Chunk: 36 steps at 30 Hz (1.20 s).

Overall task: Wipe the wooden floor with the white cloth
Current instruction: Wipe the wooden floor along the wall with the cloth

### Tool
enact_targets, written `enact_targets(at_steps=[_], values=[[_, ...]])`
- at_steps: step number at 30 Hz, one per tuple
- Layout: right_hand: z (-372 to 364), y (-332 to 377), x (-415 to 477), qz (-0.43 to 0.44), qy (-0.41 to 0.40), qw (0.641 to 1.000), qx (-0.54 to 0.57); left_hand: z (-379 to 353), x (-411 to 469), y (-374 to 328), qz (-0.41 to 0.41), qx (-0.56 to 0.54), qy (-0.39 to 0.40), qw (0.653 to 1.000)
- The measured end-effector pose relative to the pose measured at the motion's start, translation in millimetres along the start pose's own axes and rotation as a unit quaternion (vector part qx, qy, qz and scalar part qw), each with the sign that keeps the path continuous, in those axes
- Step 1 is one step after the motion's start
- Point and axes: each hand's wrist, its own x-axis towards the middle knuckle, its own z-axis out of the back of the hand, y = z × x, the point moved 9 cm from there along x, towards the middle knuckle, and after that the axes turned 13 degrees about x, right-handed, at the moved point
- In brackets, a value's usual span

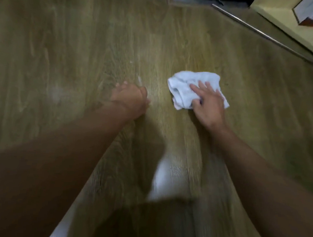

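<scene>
Right hand (209, 105) flat on white cloth (182, 83), left hand (130, 98) on wooden floor (79, 39), grip unclear, metal rod (265, 35) beyond.

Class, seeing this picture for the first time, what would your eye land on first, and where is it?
The white cloth, crumpled right of centre on the floor, stands out most, with the right hand pressing on it. The left hand rests on bare floor beside it, blurred. A metal rod slants across the top right corner.

Glossy wooden floor (83, 39), soft cloth (184, 83)
</scene>
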Motion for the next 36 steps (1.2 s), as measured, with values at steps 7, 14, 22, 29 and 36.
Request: enact_targets(at_steps=[7,14,22,29,36], values=[[-45.3,49.9,-12.7,0.114,0.100,0.988,-0.006,10.7,3.5,-3.1,-0.001,-0.008,-0.004,1.000],[38.7,-44.8,-1.4,0.015,0.036,0.999,0.003,2.7,-5.4,-2.2,-0.013,0.037,0.036,0.999],[-11.8,7.1,-11.7,0.082,0.072,0.994,0.000,2.7,-1.1,-7.4,-0.029,0.062,0.065,0.995],[77.2,-95.7,-26.4,-0.049,-0.010,0.998,-0.029,-7.3,2.3,-14.1,-0.084,0.039,0.006,0.996],[32.9,-51.9,-19.4,0.011,0.073,0.996,-0.047,-6.0,6.4,-50.9,-0.083,0.041,0.057,0.994]])
